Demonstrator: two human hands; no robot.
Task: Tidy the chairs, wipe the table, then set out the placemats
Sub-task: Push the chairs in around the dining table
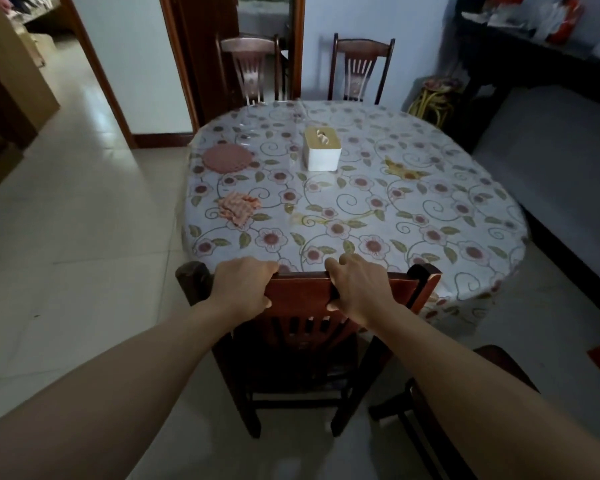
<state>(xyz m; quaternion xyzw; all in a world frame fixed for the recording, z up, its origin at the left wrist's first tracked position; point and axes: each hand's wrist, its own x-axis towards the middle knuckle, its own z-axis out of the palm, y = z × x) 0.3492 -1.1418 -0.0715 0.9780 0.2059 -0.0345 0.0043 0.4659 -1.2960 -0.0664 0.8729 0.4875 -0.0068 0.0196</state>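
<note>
A dark wooden chair (302, 299) stands at the near edge of the table (430, 209), which wears a flowered cloth under clear plastic. My left hand (243, 289) and my right hand (361, 289) both grip the chair's top rail, fingers curled over it. A crumpled pink checked cloth (238, 207) lies on the table's left side. Beyond it sits a round reddish placemat (226, 157).
A white tissue box (322, 148) stands near the table's middle. Two more chairs (252, 69) (361, 69) stand at the far side. Another dark chair (458, 403) is at my lower right. A sofa (561, 161) runs along the right; a doorway opens at left.
</note>
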